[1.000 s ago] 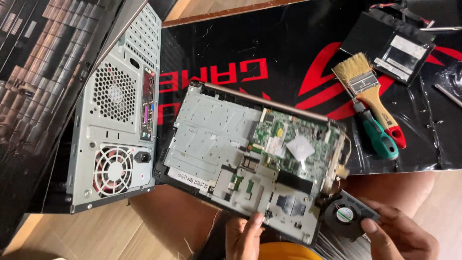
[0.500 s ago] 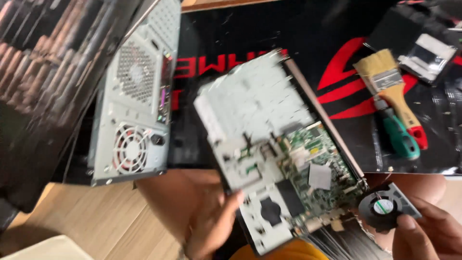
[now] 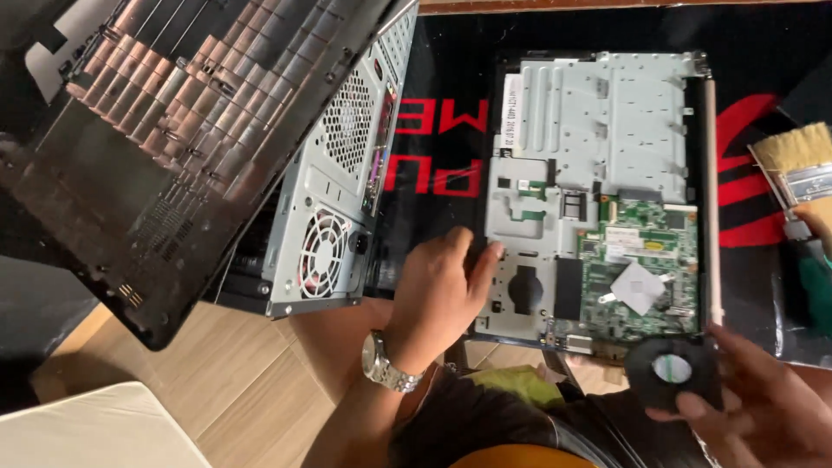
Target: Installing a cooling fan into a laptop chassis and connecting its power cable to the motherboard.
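Head view shows your left hand laid flat on the near left edge of the laptop chassis, fingers spread and thumb along the rim, pressing on it rather than gripping it. Your right hand holds the small black fan just off the chassis's near right corner, fingers curled loosely around its casing, thumb on the front edge. As far as can be judged, the strip-down is well along: the chassis lies open on the black mat with its metal plate and green board bare, and the fan is out of its round seat and clear of the board. The board itself and the plate remain in place. Your left wrist is bent down from the forearm, watch showing, and your right arm comes in low from the bottom corner. A desktop case stands to the left with a dark panel leaning over it, and a brush lies at the right edge of the bench.
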